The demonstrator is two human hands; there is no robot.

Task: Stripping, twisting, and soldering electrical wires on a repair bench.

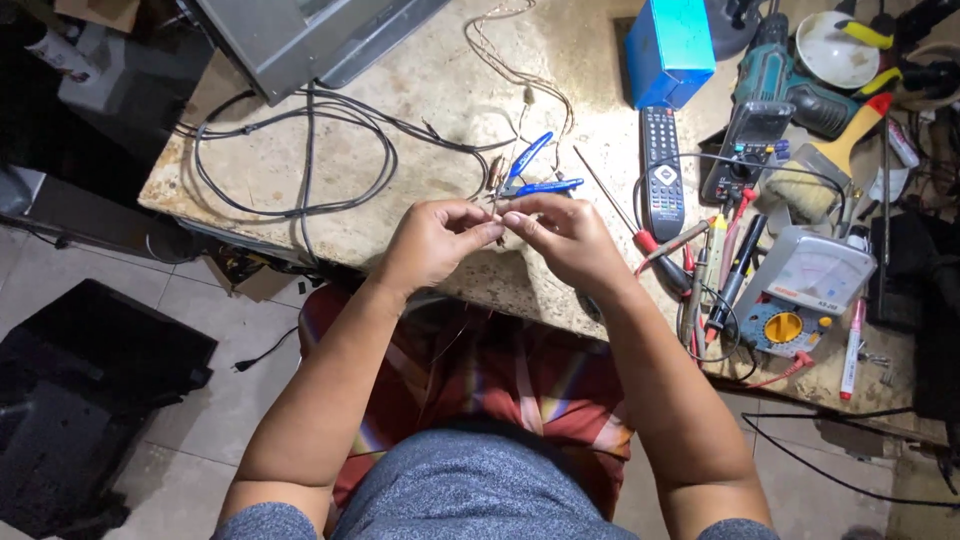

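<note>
Pinching together over the near edge of the bench [420, 90], both hands meet fingertip to fingertip. The left hand [432, 243] has its fingers [478, 228] closed on a thin wire [500, 190], and the right hand [565, 235] has its fingers [520, 218] closed on the same wire, just beside the left ones. What sits at the wire's end between the fingertips is too small to tell. The wire runs up and away from the fingers across the bench. Just beyond the fingers lie blue-handled pliers [530, 172], handles spread. Right of the right fingers lie a red-handled screwdriver [625, 222] and, a little further off, a black remote [662, 170]. Further right sits a meter [800, 290] with a yellow dial and probe leads. Left of the left fingers, well apart, a black cable [290, 150] loops on the bench.
</note>
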